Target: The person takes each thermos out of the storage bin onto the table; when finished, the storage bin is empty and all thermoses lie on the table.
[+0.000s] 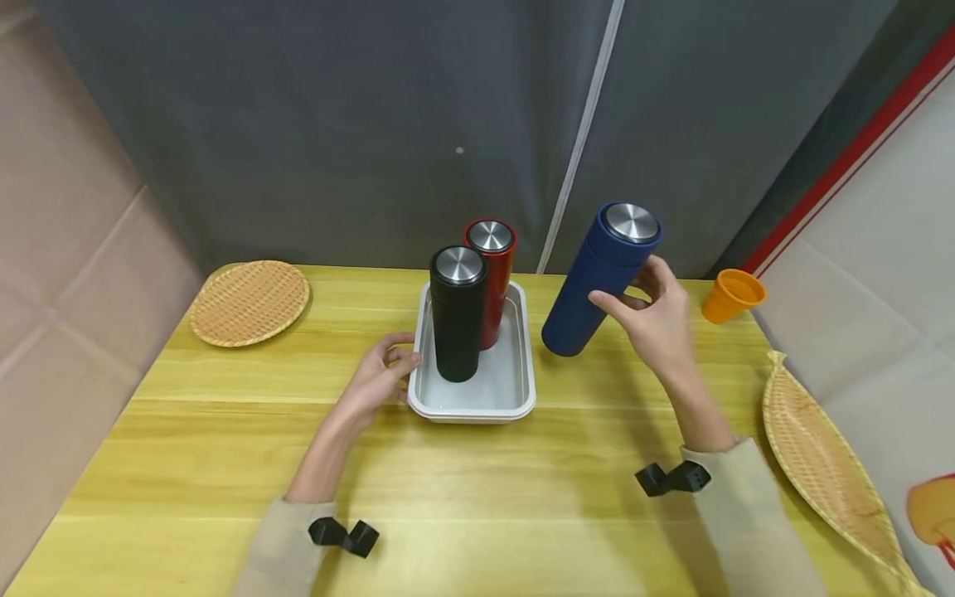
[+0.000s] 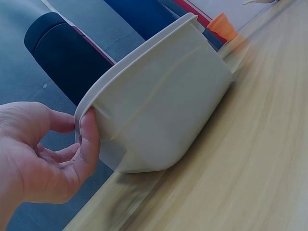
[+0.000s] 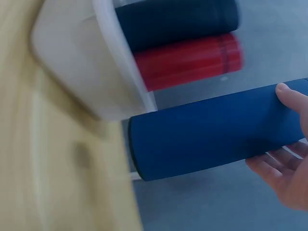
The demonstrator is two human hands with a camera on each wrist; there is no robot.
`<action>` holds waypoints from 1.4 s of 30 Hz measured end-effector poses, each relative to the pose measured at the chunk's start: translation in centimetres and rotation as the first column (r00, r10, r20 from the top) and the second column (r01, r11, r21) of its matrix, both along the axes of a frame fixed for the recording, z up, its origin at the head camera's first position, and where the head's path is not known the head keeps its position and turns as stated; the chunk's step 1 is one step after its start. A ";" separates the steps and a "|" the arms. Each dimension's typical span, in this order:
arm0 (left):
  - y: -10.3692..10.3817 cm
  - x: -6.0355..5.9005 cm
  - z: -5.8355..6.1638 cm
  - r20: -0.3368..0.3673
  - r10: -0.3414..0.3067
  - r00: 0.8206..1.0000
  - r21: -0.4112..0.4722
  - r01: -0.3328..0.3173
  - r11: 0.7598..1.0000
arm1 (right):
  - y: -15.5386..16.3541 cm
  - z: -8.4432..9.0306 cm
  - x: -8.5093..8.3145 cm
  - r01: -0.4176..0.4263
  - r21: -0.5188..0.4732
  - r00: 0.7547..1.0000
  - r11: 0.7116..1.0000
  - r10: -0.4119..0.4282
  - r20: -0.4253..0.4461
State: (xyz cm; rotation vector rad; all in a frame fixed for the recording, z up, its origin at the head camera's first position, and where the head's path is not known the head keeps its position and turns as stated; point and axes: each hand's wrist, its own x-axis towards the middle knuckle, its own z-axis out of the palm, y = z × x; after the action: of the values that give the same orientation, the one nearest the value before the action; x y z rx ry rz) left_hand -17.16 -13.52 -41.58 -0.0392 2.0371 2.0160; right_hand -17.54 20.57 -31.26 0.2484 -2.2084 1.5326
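A blue thermos bottle (image 1: 593,290) with a silver lid top leans to the right beside the tray. My right hand (image 1: 660,319) grips its upper part between thumb and fingers; in the right wrist view its base appears raised off the table. The white rectangular tray (image 1: 472,413) stands on the table, and my left hand (image 1: 382,375) pinches its rim on the left side, thumb and fingers (image 2: 89,139) meeting there in the left wrist view. Inside the tray a black thermos bottle (image 1: 458,319) stands upright, with a red thermos bottle (image 1: 498,286) partly hidden behind it.
Round woven trays (image 1: 249,303) lie at the back left of the wooden table (image 1: 477,497). An orange cup (image 1: 731,297) is at the back right. Along the right edge lies a fish-shaped woven basket (image 1: 824,456). A grey curtain (image 1: 358,141) hangs behind the table.
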 end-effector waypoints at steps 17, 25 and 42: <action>0.0 -0.3 -0.1 0.001 -0.020 1.000 0.008 0.020 1.000 | -1.3 -1.9 -3.0 0.008 -0.005 0.986 1.000 -0.007 0.164; 0.0 -0.3 -0.1 0.009 -0.029 1.000 0.006 0.029 1.000 | -1.1 -2.6 -4.5 -0.007 -0.007 0.981 1.000 0.008 0.194; -0.2 -0.2 -0.2 0.016 -0.035 0.999 0.010 0.034 0.999 | 0.3 -4.2 -7.0 -0.128 0.022 0.961 0.992 0.118 0.251</action>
State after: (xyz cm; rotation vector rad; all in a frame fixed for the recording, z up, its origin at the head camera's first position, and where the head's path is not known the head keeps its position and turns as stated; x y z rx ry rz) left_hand -17.31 -13.72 -41.75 -0.0179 2.0042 1.9987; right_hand -24.50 20.88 -35.46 0.2187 -2.4591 1.6689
